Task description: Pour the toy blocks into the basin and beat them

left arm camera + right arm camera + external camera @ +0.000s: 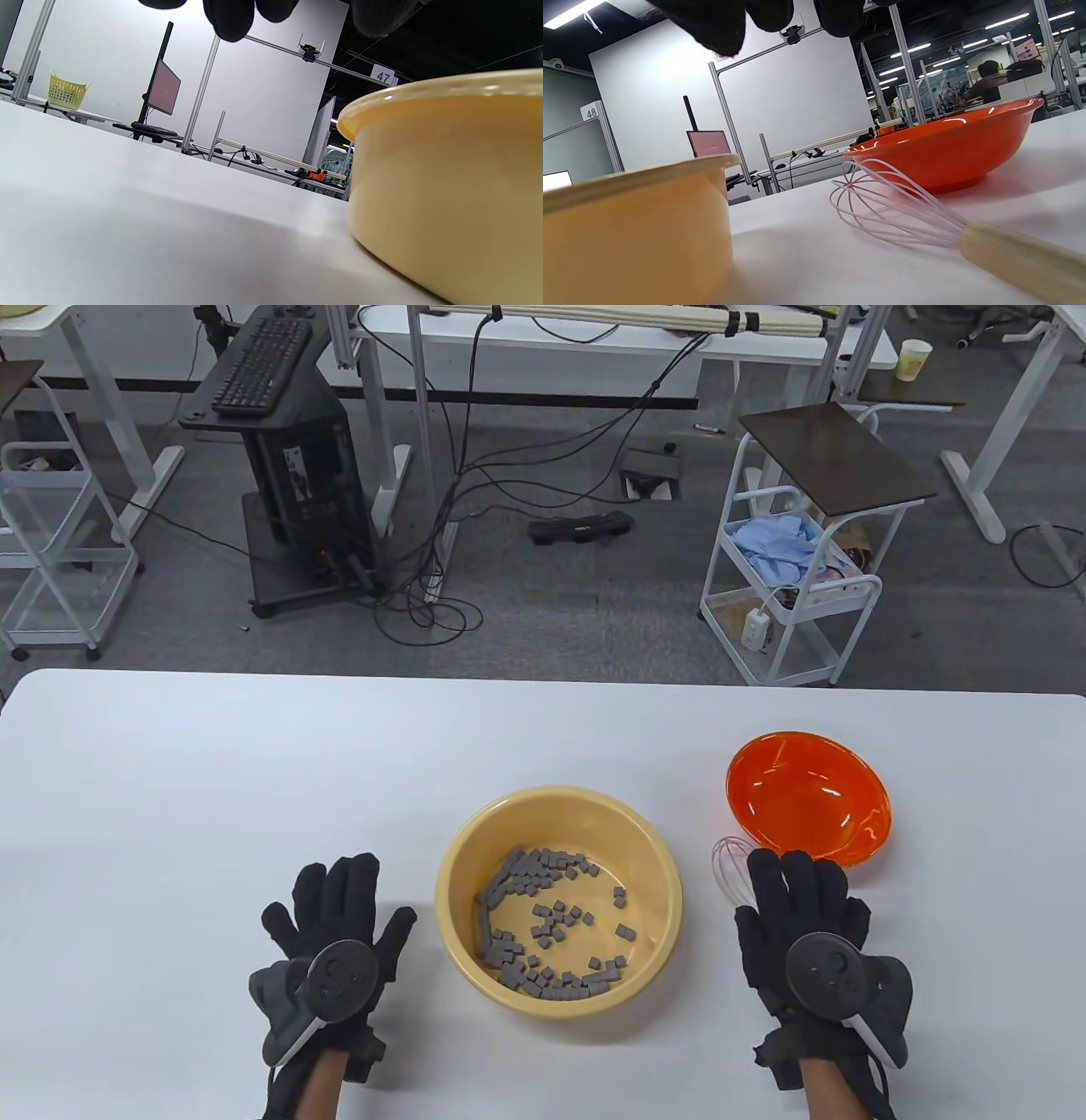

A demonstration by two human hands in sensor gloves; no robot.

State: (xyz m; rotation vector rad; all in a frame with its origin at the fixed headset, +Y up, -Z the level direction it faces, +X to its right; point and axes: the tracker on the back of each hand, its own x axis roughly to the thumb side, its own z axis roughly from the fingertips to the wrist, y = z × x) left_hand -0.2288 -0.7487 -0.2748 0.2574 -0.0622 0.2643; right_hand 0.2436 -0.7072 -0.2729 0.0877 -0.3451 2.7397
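A yellow basin (653, 848) (449, 178) (628, 228) stands at the table's front middle with several small grey toy blocks (543, 929) scattered in it. An empty orange bowl (806, 797) (946, 148) sits to its right. A pink wire whisk (731, 872) (895, 212) with a wooden handle lies on the table between them. My right hand (797, 899) hovers flat over the whisk's handle with straight fingers and holds nothing. Left of the basin, my left hand (335, 903) is flat above the table, fingers spread.
The white table (212, 780) stretches bare to the left and far side. Beyond its far edge are a floor with cables, a white cart (797, 594) and a black stand with a keyboard (263, 364).
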